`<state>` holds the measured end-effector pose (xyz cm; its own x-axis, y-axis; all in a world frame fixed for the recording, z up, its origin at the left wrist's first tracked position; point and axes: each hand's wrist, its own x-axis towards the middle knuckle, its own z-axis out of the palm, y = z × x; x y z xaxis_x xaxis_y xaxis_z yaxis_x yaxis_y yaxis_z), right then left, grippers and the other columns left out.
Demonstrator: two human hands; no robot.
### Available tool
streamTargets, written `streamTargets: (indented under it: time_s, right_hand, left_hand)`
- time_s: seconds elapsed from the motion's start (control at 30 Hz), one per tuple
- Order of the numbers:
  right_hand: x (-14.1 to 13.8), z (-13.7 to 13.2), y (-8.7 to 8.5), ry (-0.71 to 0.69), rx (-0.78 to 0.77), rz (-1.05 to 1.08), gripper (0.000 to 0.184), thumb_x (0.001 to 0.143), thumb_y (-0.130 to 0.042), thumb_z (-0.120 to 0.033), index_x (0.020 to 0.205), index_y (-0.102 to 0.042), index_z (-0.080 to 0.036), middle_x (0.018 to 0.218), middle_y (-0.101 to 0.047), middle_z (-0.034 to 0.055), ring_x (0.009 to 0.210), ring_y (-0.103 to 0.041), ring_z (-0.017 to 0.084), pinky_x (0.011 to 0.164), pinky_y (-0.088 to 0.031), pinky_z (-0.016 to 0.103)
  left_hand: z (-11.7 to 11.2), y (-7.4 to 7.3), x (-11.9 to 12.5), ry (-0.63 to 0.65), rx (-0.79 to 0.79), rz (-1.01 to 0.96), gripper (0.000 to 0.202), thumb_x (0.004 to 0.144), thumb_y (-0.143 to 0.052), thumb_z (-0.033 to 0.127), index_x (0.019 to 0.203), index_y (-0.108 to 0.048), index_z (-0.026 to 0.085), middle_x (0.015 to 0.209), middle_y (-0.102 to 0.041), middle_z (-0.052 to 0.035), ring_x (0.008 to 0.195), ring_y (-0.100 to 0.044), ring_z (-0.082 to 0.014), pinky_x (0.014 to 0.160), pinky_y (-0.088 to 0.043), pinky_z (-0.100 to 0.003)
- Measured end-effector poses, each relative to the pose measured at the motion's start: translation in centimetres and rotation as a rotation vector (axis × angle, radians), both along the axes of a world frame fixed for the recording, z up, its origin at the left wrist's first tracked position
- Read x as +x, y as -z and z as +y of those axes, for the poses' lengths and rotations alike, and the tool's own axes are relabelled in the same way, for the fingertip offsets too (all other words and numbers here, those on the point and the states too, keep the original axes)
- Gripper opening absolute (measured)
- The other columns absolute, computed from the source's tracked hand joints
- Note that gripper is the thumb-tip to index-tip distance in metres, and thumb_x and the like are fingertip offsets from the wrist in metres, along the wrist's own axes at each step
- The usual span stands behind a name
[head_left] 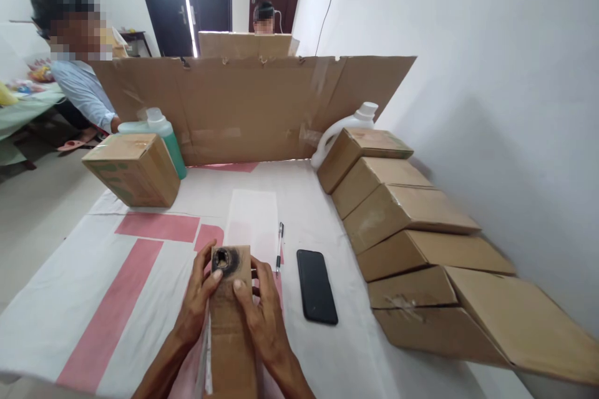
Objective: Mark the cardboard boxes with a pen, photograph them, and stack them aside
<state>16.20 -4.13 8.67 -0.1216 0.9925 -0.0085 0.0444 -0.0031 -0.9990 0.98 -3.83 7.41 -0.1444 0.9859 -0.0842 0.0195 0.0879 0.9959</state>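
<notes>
Between my two hands is a long, narrow cardboard box (231, 336) that reaches to the bottom edge of the view. Near its far end is a dark-ringed hole (222, 258) with blackened cardboard around it. My left hand (199, 293) wraps the box's left side, its thumb just below the hole. On the other side, my right hand (264, 305) grips the box with its thumb on the top face. A white sheet of paper (253, 215) lies beyond the box. Right of it are a pen (279, 246) and a black phone (317, 287).
Several cardboard boxes (421, 206) line the table's right side by the wall. Another carton (133, 168) and a green bottle (173, 146) stand at the back left. A white jug (334, 131) touches the back right. A cardboard panel (253, 109) spans the far edge; a person (84, 90) is beyond.
</notes>
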Motion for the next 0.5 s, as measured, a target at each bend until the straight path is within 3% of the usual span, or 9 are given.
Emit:
streamTargets:
  time_s: [0.1, 0.2, 0.27, 0.33, 0.4, 0.5]
  right_hand:
    - [1.7, 0.2, 0.7, 0.001, 0.0, 0.005, 0.045, 0.098, -0.05, -0.053, 0.137, -0.056, -0.03, 0.133, -0.063, 0.0077, 0.118, -0.062, 0.025, 0.092, -0.055, 0.037]
    - [4.1, 2.3, 2.3, 0.142, -0.057, -0.149, 0.055, 0.101, -0.028, -0.06, 0.117, -0.066, -0.024, 0.101, -0.073, 0.0102, 0.091, -0.069, 0.026, 0.075, -0.054, 0.038]
    - [5.3, 4.5, 3.8, 0.261, -0.131, -0.433, 0.05, 0.097, -0.037, -0.063, 0.094, -0.066, -0.023, 0.078, -0.072, 0.0108, 0.077, -0.069, 0.029, 0.069, -0.05, 0.04]
    - [5.8, 6.7, 5.1, 0.317, -0.187, -0.66, 0.032, 0.088, -0.059, -0.055, 0.079, -0.061, -0.024, 0.072, -0.071, 0.0126, 0.075, -0.07, 0.032, 0.07, -0.048, 0.041]
    - [5.9, 8.4, 6.2, 0.325, -0.225, -0.698, 0.024, 0.08, -0.07, -0.043, 0.073, -0.057, -0.025, 0.071, -0.071, 0.0139, 0.077, -0.07, 0.033, 0.069, -0.047, 0.041]
    - [5.9, 9.4, 7.1, 0.318, -0.248, -0.629, 0.026, 0.075, -0.072, -0.035, 0.065, -0.051, -0.024, 0.064, -0.067, 0.0105, 0.075, -0.07, 0.031, 0.069, -0.047, 0.039]
  left_hand:
    - [0.1, -0.2, 0.5, 0.05, 0.002, -0.01, 0.068, 0.091, -0.06, 0.052, 0.149, -0.038, 0.027, 0.154, -0.046, -0.0108, 0.143, -0.045, -0.0349, 0.116, -0.04, -0.05]
    - [0.2, -0.4, 0.9, 0.109, -0.002, 0.013, 0.066, 0.086, -0.065, 0.053, 0.143, -0.044, 0.028, 0.148, -0.051, -0.0097, 0.135, -0.052, -0.0348, 0.112, -0.044, -0.048]
    - [0.3, -0.4, 1.1, 0.137, -0.011, 0.026, 0.064, 0.085, -0.066, 0.054, 0.141, -0.046, 0.029, 0.146, -0.052, -0.0085, 0.134, -0.053, -0.034, 0.111, -0.044, -0.047]
    - [0.3, -0.5, 1.3, 0.166, -0.019, 0.007, 0.068, 0.085, -0.066, 0.054, 0.144, -0.044, 0.031, 0.149, -0.05, -0.008, 0.135, -0.052, -0.0338, 0.112, -0.044, -0.046]
    - [0.2, -0.7, 1.3, 0.196, -0.023, -0.029, 0.073, 0.083, -0.068, 0.055, 0.147, -0.041, 0.031, 0.151, -0.048, -0.0087, 0.135, -0.052, -0.0345, 0.112, -0.043, -0.047]
    - [0.0, -0.8, 1.1, 0.234, -0.028, -0.077, 0.081, 0.08, -0.071, 0.054, 0.149, -0.036, 0.028, 0.151, -0.047, -0.0105, 0.134, -0.052, -0.0351, 0.114, -0.039, -0.048]
